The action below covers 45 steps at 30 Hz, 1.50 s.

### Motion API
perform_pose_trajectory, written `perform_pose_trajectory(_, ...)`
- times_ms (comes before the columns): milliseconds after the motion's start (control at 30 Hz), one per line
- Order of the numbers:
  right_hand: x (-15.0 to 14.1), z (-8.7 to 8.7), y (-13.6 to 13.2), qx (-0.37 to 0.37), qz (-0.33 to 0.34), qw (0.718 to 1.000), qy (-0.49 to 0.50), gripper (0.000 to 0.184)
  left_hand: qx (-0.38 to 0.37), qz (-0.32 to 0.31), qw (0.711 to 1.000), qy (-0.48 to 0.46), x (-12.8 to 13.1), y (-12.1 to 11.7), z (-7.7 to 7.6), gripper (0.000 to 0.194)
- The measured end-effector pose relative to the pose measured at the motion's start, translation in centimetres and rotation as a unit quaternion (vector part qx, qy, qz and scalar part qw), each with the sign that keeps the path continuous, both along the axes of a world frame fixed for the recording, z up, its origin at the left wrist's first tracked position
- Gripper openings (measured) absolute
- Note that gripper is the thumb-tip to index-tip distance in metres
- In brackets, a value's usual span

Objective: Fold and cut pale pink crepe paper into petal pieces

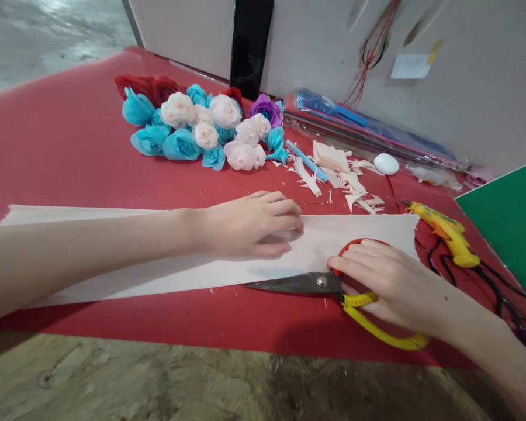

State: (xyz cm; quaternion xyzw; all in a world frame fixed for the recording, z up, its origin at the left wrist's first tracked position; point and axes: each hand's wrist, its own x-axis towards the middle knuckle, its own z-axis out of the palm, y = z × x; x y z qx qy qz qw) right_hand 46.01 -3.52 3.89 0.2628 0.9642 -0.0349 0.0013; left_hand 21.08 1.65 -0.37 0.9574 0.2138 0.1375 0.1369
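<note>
The red counter (70,152) carries everything here. On it the white paper strip (228,272) lies with its long axis from left to right, directly in front of you. Beyond the strip is the group of paper flowers (182,144); to the right, the yellow glue gun (449,231) is nearer to your right hand (386,275) than to your left.

This right hand has its fingers closed around the handles of the scissors (298,283). The blade points left, almost parallel with the strip, along its near edge. Only one blade is clear; whether the other is under the paper, I cannot tell. Your left hand (258,225) rests palm down on the strip, its fingers loosely bent and gripping nothing, just beyond the blade. Smallest are the pale paper scraps (331,158), farther than both hands.
</note>
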Motion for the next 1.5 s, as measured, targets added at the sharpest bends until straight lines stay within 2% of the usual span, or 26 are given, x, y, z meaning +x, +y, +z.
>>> perform_pose_trajectory(233, 0.4, 0.1, -0.3, -0.004, 0.003, 1.0, 0.002, 0.023, 0.0, 0.0, 1.0, 0.0, 0.1, 0.1, 0.0, 0.028)
perform_pose_trajectory(400, 0.1, 0.5, -1.0, -0.035, -0.039, 0.998, -0.046, 0.036, 0.003, 0.001, 1.0, -0.002, 0.0, 0.1, 0.1, 0.028)
perform_pose_trajectory(800, -0.7, 0.6, -1.2, -0.003, -0.032, 0.998, -0.056, 0.033, 0.001, 0.006, 1.0, -0.001, 0.1, 0.0, 0.0, 0.026)
perform_pose_trajectory(1033, -2.2, 0.7, -0.6, -0.037, -0.038, 0.997, -0.055, 0.033, 0.02, 0.002, 1.0, -0.011, 0.1, 0.1, -0.3, 0.028)
perform_pose_trajectory(1333, -2.5, 0.4, 0.2, -0.052, -0.014, 0.997, -0.053, 0.029, 0.016, 0.002, 1.0, -0.008, 0.0, 0.2, -0.2, 0.029)
perform_pose_trajectory(1500, -2.5, 0.2, -0.1, -0.03, 0.017, 0.999, -0.03, 0.02, 0.013, 0.0, 1.0, -0.002, 0.1, 0.1, -0.2, 0.03)
